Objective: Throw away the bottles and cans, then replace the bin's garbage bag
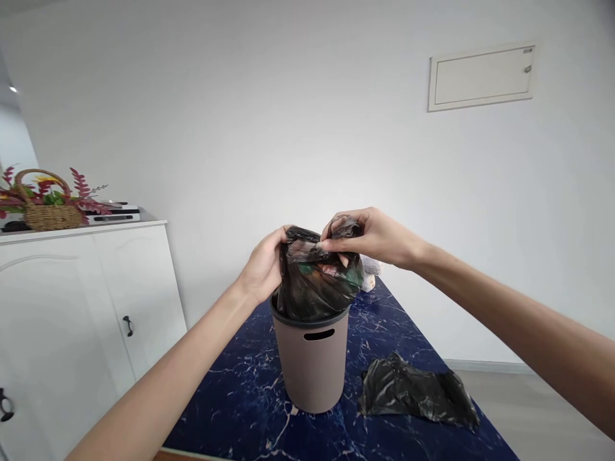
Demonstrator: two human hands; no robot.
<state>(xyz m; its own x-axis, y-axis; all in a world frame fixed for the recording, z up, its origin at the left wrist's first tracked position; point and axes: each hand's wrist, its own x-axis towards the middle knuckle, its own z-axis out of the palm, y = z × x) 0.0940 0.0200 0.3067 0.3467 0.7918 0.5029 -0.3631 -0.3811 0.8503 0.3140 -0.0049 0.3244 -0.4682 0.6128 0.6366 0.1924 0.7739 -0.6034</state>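
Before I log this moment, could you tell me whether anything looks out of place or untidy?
One thing: a second black bag lies crumpled on the blue marble table, right of the bin, while both hands gather the bin's filled bag. Nothing looks spilled.

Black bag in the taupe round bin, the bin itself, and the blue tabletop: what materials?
Black bag: thin glossy plastic film, crinkled, faintly see-through where both hands, left hand and right hand, pinch it. Taupe round bin: likely moulded plastic, matte, with a cut-out handle slot and dark rim. Blue tabletop: white-veined marble look; real stone or laminate, cannot tell.
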